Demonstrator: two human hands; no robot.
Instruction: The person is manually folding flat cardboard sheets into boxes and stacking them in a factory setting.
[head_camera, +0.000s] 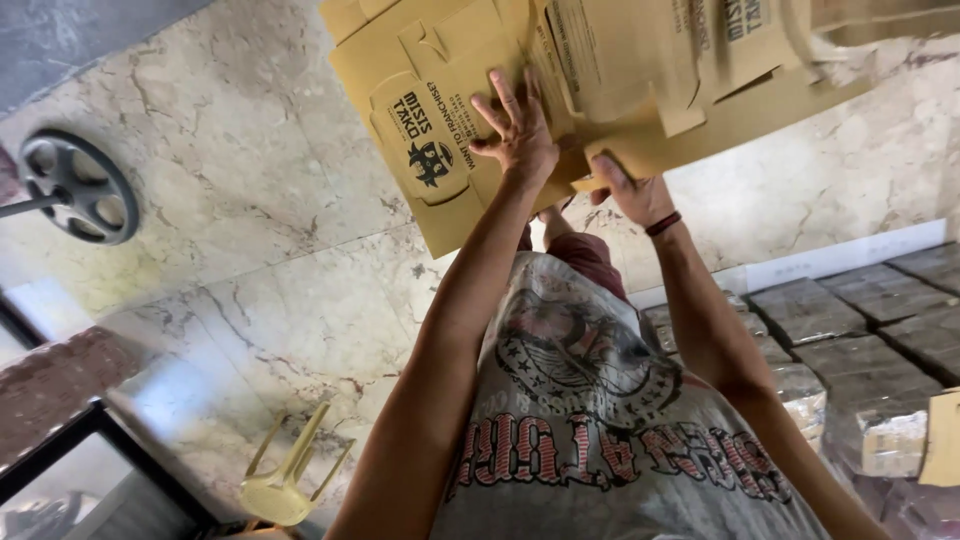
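- Your left hand (518, 128) lies flat on the brown die-cut cardboard sheets (600, 90), fingers spread wide and pressing on the upper face; it grips nothing, only rests palm-down on the board
- Your right hand (632, 192) is closed on the near edge of the same sheets, thumb on top and fingers tucked under out of sight; a dark band (663, 223) circles that wrist
- The cardboard sheets are unfolded box blanks with cut flaps and dark printing; they overlap in a loose stack at the top of the view, held out in front of you above the marble floor (250, 250); whether their far end rests on anything you cannot tell, since it runs out of the picture
- Your grey printed shirt (600, 430) fills the lower middle
- Beside your right arm lie flat bundles wrapped in clear plastic (860, 330), set side by side in rows
- On the floor to your left stand a dark round wheel-shaped object (78, 187) and, nearer, a pale yellow plastic stool (290, 480)
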